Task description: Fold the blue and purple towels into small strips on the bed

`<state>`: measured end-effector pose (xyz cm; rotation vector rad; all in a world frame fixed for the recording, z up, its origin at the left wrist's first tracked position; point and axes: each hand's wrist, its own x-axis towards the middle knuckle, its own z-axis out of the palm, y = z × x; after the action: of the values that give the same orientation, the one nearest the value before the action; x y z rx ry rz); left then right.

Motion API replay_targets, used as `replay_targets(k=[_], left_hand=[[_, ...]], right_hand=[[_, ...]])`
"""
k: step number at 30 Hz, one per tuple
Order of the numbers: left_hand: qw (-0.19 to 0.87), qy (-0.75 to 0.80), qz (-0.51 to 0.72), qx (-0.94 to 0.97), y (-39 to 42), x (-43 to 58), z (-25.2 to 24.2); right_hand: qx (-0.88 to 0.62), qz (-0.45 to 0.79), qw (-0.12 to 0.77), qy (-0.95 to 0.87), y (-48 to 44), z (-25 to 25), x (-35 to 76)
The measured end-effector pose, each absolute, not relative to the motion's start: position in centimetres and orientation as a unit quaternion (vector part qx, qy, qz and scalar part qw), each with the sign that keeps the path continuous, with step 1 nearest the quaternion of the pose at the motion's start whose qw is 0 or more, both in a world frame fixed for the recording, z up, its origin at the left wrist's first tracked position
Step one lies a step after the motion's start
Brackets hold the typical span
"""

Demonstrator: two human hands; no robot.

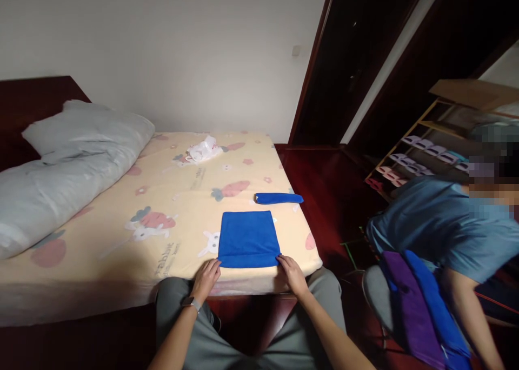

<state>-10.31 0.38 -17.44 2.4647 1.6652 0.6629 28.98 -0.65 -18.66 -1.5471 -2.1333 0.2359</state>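
Note:
A blue cloth [248, 235], like a towel, lies flat on the bed's near edge, with a narrow fold along the side closest to me. My left hand [207, 276] pinches the near left corner of that fold. At the near right corner, my right hand [292, 272] grips the cloth between fingertips and thumb. Just beyond it lies a second blue cloth [279, 198], rolled or folded into a slim strip near the bed's right edge.
The bed [170, 191] has a yellow rabbit-and-carrot sheet. On it are a crumpled white plastic bag [204, 149] and a grey quilt [77, 159]. To the right, a person [438, 224] leans beside purple cloth [413, 308] and blue cloth. A shoe rack [405, 137] stands behind.

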Motion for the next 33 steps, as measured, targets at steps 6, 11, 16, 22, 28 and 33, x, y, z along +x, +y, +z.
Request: replay_targets(k=[6,11,16,22,28,33], left_hand=[[0.051,0.493,0.173,0.851,-0.5,-11.7,-16.3],[0.069,0.496,0.181,0.847,-1.3,-11.7,-16.0],[0.116,0.551,0.266,0.782,-0.5,-10.8,-16.7],[0.09,0.638,0.319,0.695,1.1,-9.5,-18.6],[0.056,0.667,0.287,0.685,2.6,-8.8,-18.8],[0.047,0.667,0.247,0.702,3.0,-9.0,-17.6]], right_hand=[[-0.516,0.091,0.21,-0.826,-1.3,-17.4,30.9],[-0.523,0.155,0.245,-0.801,-2.2,-17.4,31.0],[-0.592,0.227,0.336,-0.697,-1.2,-18.2,30.0],[-0.666,0.237,0.254,-0.66,1.6,-17.4,29.1],[-0.696,0.16,0.161,-0.681,3.5,-16.8,28.6],[-0.694,0.139,0.128,-0.695,3.9,-16.4,28.3]])
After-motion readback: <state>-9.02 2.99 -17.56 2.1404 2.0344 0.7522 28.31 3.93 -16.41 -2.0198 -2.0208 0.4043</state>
